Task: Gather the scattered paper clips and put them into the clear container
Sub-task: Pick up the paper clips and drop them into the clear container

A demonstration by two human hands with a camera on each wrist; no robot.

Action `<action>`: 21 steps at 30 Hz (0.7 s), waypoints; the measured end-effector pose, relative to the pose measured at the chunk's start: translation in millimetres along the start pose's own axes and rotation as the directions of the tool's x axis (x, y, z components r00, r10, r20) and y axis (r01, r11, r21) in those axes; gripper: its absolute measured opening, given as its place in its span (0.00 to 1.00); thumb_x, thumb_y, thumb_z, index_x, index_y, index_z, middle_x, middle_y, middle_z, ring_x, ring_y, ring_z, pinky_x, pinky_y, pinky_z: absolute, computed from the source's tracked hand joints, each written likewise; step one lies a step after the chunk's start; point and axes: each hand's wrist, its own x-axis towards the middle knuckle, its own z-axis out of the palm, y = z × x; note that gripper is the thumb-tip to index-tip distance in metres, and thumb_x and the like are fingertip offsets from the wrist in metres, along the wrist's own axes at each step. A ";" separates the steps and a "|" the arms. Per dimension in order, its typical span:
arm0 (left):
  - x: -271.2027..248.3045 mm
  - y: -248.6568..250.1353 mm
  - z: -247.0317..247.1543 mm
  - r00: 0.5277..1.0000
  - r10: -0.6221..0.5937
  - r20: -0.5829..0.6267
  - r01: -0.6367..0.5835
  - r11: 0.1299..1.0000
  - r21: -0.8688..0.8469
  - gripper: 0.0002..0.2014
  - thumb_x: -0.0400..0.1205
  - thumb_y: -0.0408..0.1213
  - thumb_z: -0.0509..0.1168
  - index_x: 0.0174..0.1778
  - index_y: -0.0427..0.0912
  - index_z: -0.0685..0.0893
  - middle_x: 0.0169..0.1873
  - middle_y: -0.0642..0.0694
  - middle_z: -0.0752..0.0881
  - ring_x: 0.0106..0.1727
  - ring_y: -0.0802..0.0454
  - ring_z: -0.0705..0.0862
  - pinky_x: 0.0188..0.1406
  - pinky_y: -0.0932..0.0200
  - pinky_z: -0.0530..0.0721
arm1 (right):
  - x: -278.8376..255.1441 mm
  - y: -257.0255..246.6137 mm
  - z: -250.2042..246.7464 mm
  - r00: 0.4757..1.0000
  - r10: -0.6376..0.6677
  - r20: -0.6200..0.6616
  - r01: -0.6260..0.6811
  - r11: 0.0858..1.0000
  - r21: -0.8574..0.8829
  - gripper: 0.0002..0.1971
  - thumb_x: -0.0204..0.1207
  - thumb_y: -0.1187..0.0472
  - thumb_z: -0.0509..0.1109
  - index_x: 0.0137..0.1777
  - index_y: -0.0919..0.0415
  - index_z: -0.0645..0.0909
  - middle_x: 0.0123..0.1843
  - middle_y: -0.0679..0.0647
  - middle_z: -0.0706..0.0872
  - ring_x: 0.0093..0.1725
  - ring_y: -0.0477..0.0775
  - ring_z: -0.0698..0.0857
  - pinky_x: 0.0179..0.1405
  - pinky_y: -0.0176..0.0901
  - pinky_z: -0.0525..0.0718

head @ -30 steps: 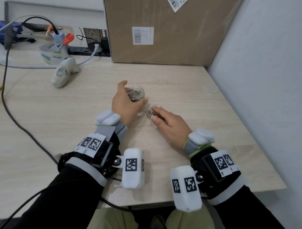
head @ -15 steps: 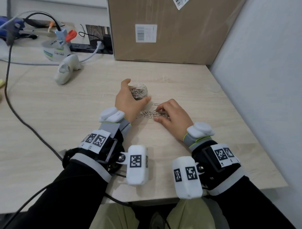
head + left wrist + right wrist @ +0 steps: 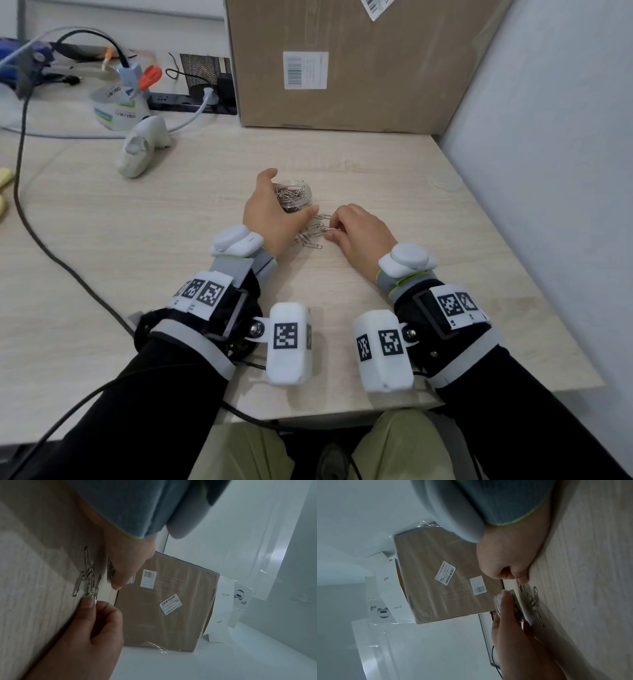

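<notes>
Left hand [image 3: 270,216] wraps the clear container [image 3: 295,197], thumb on the near side, fingers curled round the far side; container stands on the bench [image 3: 137,240] and already holds a heap of paper clips. Right wrist view shows the same grasp from the side, container [image 3: 505,605] pressed between thumb and fingers, its base on the bench. Right hand [image 3: 359,233] has its fingers curled, tips pinching the end of a loose bunch of paper clips [image 3: 313,233] lying on the bench just right of the container, between the two hands. Left wrist view: thumb and forefinger of the right hand [image 3: 96,616] closed on the nearest clip, the other clips [image 3: 87,573] flat on the wood. Cardboard box [image 3: 342,61] stands at the back of the bench, well apart from the hands. White handheld device [image 3: 140,147], tape roll [image 3: 116,106] and cables far left.
</notes>
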 end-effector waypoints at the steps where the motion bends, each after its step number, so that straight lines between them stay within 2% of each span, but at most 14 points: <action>1: 0.3 -0.3 0.4 1.000 0.000 0.004 0.000 1.000 0.001 0.41 0.70 0.47 0.76 0.76 0.44 0.63 0.61 0.45 0.81 0.63 0.46 0.81 0.60 0.61 0.73 | 0.7 1.9 0.7 1.000 0.006 -0.027 -0.005 0.999 0.049 0.09 0.78 0.58 0.67 0.50 0.65 0.78 0.51 0.58 0.81 0.48 0.56 0.78 0.45 0.43 0.71; 3: 0.3 0.2 -0.1 1.000 0.011 0.011 -0.011 1.000 0.000 0.41 0.70 0.47 0.76 0.76 0.44 0.63 0.61 0.46 0.81 0.64 0.47 0.81 0.60 0.63 0.73 | 1.4 4.8 0.9 0.992 0.036 -0.123 -0.013 0.983 0.181 0.07 0.74 0.60 0.71 0.45 0.65 0.81 0.44 0.56 0.82 0.41 0.52 0.77 0.41 0.36 0.72; 5: 0.4 1.6 0.1 0.999 0.025 0.025 -0.025 1.000 0.005 0.42 0.69 0.48 0.76 0.77 0.45 0.62 0.61 0.46 0.81 0.64 0.47 0.81 0.64 0.61 0.74 | 2.6 7.2 -0.3 0.959 0.128 -0.253 -0.033 0.938 0.346 0.06 0.72 0.61 0.73 0.41 0.64 0.83 0.37 0.52 0.82 0.34 0.44 0.76 0.35 0.27 0.72; 6: 0.1 2.4 0.1 0.998 0.035 0.043 -0.035 0.999 0.012 0.44 0.68 0.50 0.76 0.77 0.46 0.62 0.60 0.47 0.81 0.64 0.46 0.81 0.68 0.56 0.74 | 2.8 7.9 -1.5 0.930 0.188 -0.317 -0.036 0.902 0.431 0.05 0.71 0.62 0.74 0.40 0.63 0.83 0.36 0.51 0.82 0.32 0.41 0.76 0.35 0.25 0.73; 8: -1.9 3.5 1.7 0.992 0.066 0.108 -0.070 0.997 0.028 0.48 0.63 0.56 0.75 0.77 0.50 0.60 0.56 0.54 0.80 0.64 0.47 0.81 0.72 0.45 0.73 | 3.2 7.9 -6.3 0.861 0.288 -0.419 0.001 0.823 0.568 0.04 0.70 0.61 0.75 0.39 0.60 0.83 0.34 0.48 0.84 0.32 0.41 0.77 0.36 0.27 0.75; 9: -4.0 4.4 2.7 0.985 0.084 0.152 -0.090 0.996 0.029 0.50 0.61 0.58 0.73 0.77 0.52 0.58 0.55 0.57 0.79 0.64 0.48 0.81 0.72 0.43 0.72 | 3.0 6.7 -9.4 0.835 0.314 -0.453 0.035 0.790 0.612 0.03 0.70 0.61 0.75 0.39 0.59 0.84 0.34 0.47 0.84 0.33 0.42 0.78 0.36 0.28 0.76; 11: -8.4 7.7 6.7 0.962 0.124 0.242 -0.135 0.990 0.029 0.52 0.59 0.60 0.72 0.78 0.55 0.55 0.55 0.61 0.79 0.65 0.50 0.80 0.73 0.43 0.71 | 2.4 4.7 -14.1 0.815 0.313 -0.488 0.103 0.750 0.654 0.02 0.70 0.62 0.75 0.39 0.57 0.84 0.34 0.46 0.85 0.33 0.40 0.78 0.37 0.28 0.76; 13: -13.5 13.1 8.8 0.938 0.170 0.301 -0.188 0.982 0.033 0.54 0.61 0.56 0.75 0.80 0.54 0.53 0.56 0.63 0.78 0.66 0.53 0.79 0.74 0.43 0.68 | 1.5 0.8 -15.0 0.833 0.237 -0.501 0.162 0.760 0.629 0.02 0.69 0.64 0.76 0.38 0.58 0.85 0.34 0.46 0.84 0.33 0.37 0.78 0.37 0.27 0.76; 16: -18.0 19.4 11.7 0.915 0.193 0.355 -0.220 0.975 0.039 0.54 0.65 0.48 0.78 0.81 0.51 0.51 0.53 0.66 0.77 0.62 0.58 0.79 0.75 0.43 0.67 | 1.3 0.4 -11.7 0.871 0.069 -0.487 0.200 0.855 0.479 0.01 0.68 0.65 0.76 0.39 0.62 0.88 0.34 0.48 0.82 0.35 0.36 0.79 0.38 0.22 0.72; 18: -19.7 19.8 11.5 0.902 0.203 0.381 -0.228 0.973 0.023 0.54 0.64 0.50 0.77 0.81 0.51 0.51 0.50 0.71 0.77 0.56 0.63 0.79 0.73 0.42 0.69 | 1.0 1.5 -10.3 0.891 -0.013 -0.453 0.210 0.898 0.387 0.03 0.69 0.65 0.74 0.41 0.62 0.89 0.35 0.52 0.82 0.36 0.37 0.78 0.38 0.20 0.71; 21: -21.3 21.4 10.4 0.891 0.192 0.411 -0.216 0.976 0.012 0.55 0.61 0.52 0.74 0.81 0.51 0.50 0.49 0.75 0.74 0.55 0.63 0.78 0.73 0.42 0.70 | 0.1 1.9 -11.7 0.899 -0.072 -0.432 0.228 0.919 0.322 0.06 0.72 0.64 0.72 0.44 0.63 0.89 0.37 0.57 0.83 0.40 0.40 0.77 0.40 0.19 0.71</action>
